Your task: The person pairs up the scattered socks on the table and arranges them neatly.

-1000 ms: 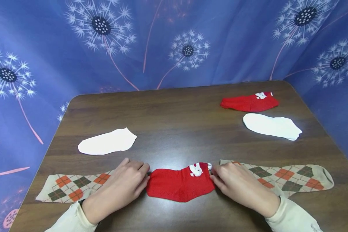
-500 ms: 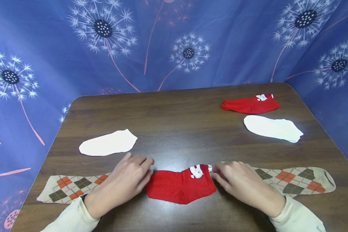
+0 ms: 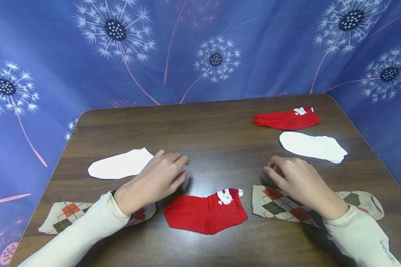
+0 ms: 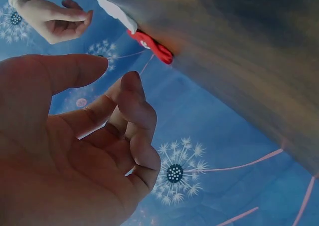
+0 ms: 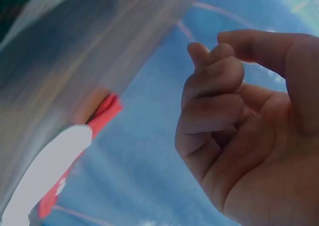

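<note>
In the head view, the near red sock (image 3: pixel 205 215) lies flat on the table (image 3: pixel 200 141), toes to the left and its cuff with the white figure to the right, between the left argyle sock (image 3: pixel 63 215) and the right argyle sock (image 3: pixel 274 204), touching neither. The left hand (image 3: pixel 158 180) hovers just beside the open end of the left white sock (image 3: pixel 118 165), hiding a corner of it; its fingers bend loosely round nothing. The right hand (image 3: pixel 297 181) hangs over the right argyle sock, also empty. Farther back on the right lie the right white sock (image 3: pixel 312 147) and the far red sock (image 3: pixel 284 120). All look like light, soft knit that would fold easily and not break; the red ones seem plusher, the white ones thinner and perhaps smoother. The cuff edge looks the best hold, with a second pinch at the toe to keep the cloth flat. In the left wrist view, a narrow gap parts thumb and forefinger, and no cloth lies between them. In the right wrist view, the fingers curl loosely, with the thumb tip close to the forefinger and nothing held; whether those two tips touch cannot be told.
</note>
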`<action>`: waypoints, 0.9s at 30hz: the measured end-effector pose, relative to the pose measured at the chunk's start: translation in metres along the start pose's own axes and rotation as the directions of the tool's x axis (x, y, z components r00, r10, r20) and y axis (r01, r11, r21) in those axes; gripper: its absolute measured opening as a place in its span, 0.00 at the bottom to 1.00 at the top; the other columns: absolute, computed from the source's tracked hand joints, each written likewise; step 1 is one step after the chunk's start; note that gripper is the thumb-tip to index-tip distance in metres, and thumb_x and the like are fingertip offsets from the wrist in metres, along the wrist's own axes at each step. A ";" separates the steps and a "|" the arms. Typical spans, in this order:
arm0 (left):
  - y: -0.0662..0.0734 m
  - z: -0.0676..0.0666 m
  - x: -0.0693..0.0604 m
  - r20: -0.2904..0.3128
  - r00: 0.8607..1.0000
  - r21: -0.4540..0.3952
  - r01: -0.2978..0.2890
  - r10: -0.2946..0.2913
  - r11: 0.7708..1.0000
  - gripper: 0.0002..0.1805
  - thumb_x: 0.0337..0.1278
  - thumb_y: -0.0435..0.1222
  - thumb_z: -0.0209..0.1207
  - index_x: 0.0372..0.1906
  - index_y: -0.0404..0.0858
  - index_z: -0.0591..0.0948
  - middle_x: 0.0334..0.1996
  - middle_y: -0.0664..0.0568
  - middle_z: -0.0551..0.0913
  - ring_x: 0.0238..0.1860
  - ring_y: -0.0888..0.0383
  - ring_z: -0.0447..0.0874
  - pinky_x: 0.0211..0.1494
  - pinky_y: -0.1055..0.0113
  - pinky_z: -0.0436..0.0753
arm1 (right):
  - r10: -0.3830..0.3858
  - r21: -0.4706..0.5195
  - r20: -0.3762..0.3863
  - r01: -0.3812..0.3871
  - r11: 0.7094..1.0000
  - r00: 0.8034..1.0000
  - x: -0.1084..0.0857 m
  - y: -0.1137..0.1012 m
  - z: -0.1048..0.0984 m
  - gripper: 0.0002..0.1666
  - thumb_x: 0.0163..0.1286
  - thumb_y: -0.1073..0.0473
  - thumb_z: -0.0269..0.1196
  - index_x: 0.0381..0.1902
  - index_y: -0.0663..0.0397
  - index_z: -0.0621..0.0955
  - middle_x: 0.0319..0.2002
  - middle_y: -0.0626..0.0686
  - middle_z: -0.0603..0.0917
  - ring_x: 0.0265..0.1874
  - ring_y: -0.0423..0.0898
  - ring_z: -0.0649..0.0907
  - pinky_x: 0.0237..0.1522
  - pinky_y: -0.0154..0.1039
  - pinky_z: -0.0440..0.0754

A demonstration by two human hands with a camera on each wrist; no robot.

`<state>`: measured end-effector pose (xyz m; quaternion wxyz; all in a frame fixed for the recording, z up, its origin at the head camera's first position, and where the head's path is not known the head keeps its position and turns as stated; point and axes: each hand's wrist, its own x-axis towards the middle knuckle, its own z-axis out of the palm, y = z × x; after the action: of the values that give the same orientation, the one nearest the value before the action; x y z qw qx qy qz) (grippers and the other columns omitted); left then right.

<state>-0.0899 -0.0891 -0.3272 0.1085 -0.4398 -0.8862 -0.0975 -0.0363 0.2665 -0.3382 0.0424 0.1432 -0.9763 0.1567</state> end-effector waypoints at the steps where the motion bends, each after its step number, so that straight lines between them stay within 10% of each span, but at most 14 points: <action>1: -0.001 0.000 0.005 0.004 1.000 0.005 -0.005 0.005 1.000 0.07 0.55 0.35 0.65 0.37 0.40 0.79 0.27 0.55 0.80 0.25 0.62 0.75 0.33 0.63 0.66 | 0.005 -0.004 -0.014 -0.005 1.000 1.000 0.001 0.006 -0.001 0.08 0.62 0.60 0.70 0.35 0.58 0.84 0.16 0.42 0.73 0.14 0.37 0.68 0.17 0.35 0.66; 27: -0.016 -0.016 0.088 -0.050 0.997 0.022 -0.060 0.061 0.998 0.05 0.61 0.35 0.60 0.34 0.36 0.78 0.25 0.51 0.77 0.23 0.58 0.72 0.30 0.59 0.65 | 0.071 -0.054 -0.161 -0.081 0.995 0.984 0.012 0.070 -0.032 0.09 0.64 0.63 0.66 0.40 0.62 0.82 0.26 0.53 0.85 0.24 0.51 0.83 0.26 0.49 0.75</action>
<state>-0.1533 -0.0361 -0.2889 0.1386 -0.4627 -0.8703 -0.0962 -0.0670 0.3377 -0.3268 0.1181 0.0916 -0.9789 0.1393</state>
